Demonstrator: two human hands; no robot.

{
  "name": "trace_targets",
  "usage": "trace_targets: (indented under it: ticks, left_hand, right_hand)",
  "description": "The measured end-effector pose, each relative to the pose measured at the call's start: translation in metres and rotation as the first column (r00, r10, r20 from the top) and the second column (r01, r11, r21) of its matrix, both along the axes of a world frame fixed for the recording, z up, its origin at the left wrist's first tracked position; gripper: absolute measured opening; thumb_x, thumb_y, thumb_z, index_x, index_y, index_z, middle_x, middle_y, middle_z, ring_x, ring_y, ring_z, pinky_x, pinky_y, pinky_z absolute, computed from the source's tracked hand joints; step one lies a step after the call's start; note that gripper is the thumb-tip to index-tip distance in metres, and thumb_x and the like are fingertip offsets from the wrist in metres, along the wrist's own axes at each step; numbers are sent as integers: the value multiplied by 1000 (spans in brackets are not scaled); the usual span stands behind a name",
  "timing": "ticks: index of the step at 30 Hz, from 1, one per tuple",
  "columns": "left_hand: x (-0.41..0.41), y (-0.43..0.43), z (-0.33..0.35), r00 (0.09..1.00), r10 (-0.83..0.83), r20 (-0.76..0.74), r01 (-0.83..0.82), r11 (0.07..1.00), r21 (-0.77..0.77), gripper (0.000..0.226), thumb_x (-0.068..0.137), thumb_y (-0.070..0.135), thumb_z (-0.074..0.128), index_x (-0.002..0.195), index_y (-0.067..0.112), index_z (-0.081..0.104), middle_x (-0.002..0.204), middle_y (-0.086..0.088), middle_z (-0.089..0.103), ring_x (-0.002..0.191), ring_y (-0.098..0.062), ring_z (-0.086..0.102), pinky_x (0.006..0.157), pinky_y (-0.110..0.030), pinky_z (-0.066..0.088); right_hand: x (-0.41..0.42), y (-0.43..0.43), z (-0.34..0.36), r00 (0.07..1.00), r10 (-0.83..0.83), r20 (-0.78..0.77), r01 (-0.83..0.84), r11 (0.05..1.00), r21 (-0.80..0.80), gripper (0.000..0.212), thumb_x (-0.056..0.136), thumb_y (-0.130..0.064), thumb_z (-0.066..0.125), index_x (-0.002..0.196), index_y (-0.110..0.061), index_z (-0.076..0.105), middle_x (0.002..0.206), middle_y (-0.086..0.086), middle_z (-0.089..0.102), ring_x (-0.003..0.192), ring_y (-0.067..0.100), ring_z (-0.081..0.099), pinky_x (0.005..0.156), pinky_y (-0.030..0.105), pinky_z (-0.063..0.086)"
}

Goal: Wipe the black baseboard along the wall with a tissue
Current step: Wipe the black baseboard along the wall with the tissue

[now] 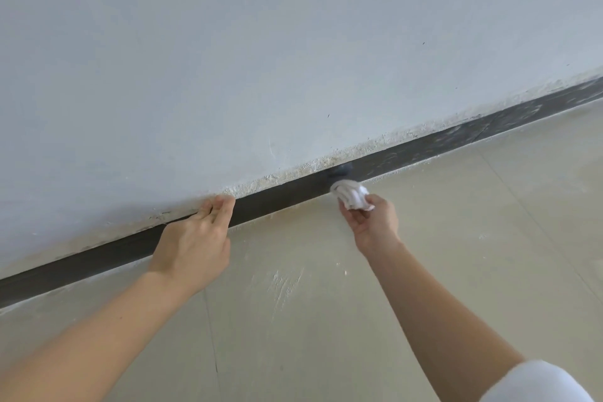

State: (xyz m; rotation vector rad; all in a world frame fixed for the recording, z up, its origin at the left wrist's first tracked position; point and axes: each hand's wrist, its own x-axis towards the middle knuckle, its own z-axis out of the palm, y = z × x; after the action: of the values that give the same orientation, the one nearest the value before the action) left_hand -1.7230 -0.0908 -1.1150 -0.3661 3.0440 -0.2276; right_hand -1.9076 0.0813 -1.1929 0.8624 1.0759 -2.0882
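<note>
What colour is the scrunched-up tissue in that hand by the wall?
White. The tissue, held by the right hand, shows best in the head view.

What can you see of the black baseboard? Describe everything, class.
A long, flat, matte black baseboard runs diagonally where wall meets floor. Its right stretch shows pale dusty smears; left of the tissue it looks darker, cleaner. The right hand presses the crumpled white tissue against it; fingers of the left hand rest at its top edge.
</note>
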Motion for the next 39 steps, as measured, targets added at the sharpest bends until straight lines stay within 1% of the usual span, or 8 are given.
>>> trace_targets:
  ticks: [6, 10, 15, 18, 23, 27, 34, 39]
  left_hand:
    - [-4, 4, 0, 998, 56, -21, -57, 998, -28, 55, 50, -4, 65, 104, -8, 67, 89, -20, 72, 55, -22, 69, 32, -18, 36]
    - [-3, 7, 4, 998, 62, 16, -62, 998, -9, 65, 41, -3, 76, 105, -9, 65, 85, -17, 71, 49, -20, 65, 31, -18, 33]
    - [-1, 5, 2, 997, 61, 39, -58, 997, -60, 49, 70, 13, 36, 106, -6, 62, 90, -15, 70, 41, -18, 59, 37, -15, 22]
    - [-9, 13, 13, 980, 133, 148, -129, 991, -35, 46, 71, 10, 59, 116, 2, 57, 106, -12, 67, 53, -25, 63, 41, -20, 24]
    - [-48, 44, 21, 997, -73, -17, 74, 997, 21, 43, 68, 22, 51, 104, 7, 71, 113, -8, 69, 93, -16, 70, 56, -26, 54]
    - [-90, 49, 0, 953, -304, -15, 303, 953, -10, 65, 73, 13, 25, 133, 1, 47, 142, -13, 44, 131, -23, 44, 102, -35, 32]
    - [-124, 51, -5, 951, -266, 157, 255, 963, 88, 72, 69, 9, 22, 140, 2, 36, 148, -11, 35, 134, -20, 38, 106, -34, 22]
    - [-134, 69, 14, 940, -182, 288, 146, 979, 142, 73, 59, 14, 49, 132, 2, 51, 141, -10, 45, 127, -20, 47, 106, -31, 19]
  right_hand:
    - [38, -37, 30, 917, 400, -3, -397, 909, -124, 25, 93, -4, 44, 107, 9, 60, 86, 20, 66, 68, 26, 67, 61, 31, 61]
    - [8, -36, 49, 963, 267, -31, -269, 959, -92, 24, 90, 6, 37, 85, 10, 60, 79, 21, 63, 68, 29, 64, 62, 33, 61]
    - [-47, 2, 51, 993, 62, -98, -56, 996, 63, 23, 86, 12, 36, 83, 10, 59, 80, 21, 60, 65, 27, 62, 51, 29, 59]
    - [-60, 27, 45, 987, -98, -124, 103, 994, 34, 19, 89, 7, 41, 81, 5, 59, 78, 18, 61, 65, 24, 63, 60, 30, 61]
    - [-35, 30, 23, 992, 128, -20, -128, 992, 22, 16, 93, -5, 46, 88, 3, 59, 76, 18, 63, 49, 20, 66, 52, 28, 59]
    - [-10, 0, 5, 908, 419, -10, -419, 906, -57, 18, 92, -4, 47, 95, 2, 63, 82, 17, 69, 71, 24, 68, 73, 33, 59]
    - [-77, 19, -1, 963, 264, 55, -265, 964, 4, 28, 89, 7, 40, 111, 15, 57, 91, 26, 65, 71, 31, 66, 57, 34, 61]
    - [-126, 62, 15, 997, 68, 48, -76, 977, 197, 12, 89, 6, 46, 90, 7, 58, 85, 21, 62, 68, 28, 62, 64, 35, 60]
